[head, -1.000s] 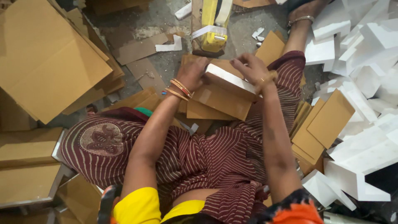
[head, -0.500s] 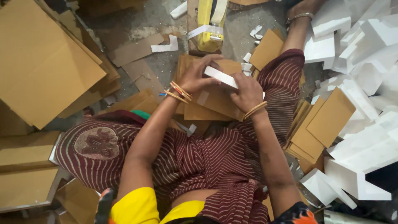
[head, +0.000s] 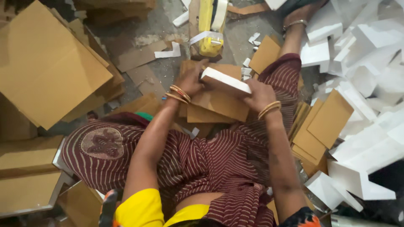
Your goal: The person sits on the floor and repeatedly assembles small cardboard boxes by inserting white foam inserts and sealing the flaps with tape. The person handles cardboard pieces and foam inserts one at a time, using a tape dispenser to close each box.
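Centre frame: your left hand point(head: 191, 82) and right hand point(head: 257, 94) clasp opposite ends of the white foam block point(head: 225, 81), steadying it flat against the cardboard sheet point(head: 221, 105).

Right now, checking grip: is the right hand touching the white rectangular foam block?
Touching. The head view shows the right hand wrapped over the end of the white foam block, no gap.

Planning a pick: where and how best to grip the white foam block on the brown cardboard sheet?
Grip the white foam block by its two short ends, coming in from left and right. It is a long, narrow slab lying tilted across the brown cardboard sheet, so its ends stick out free. The left hand and right hand already hold it that way, one at each end.
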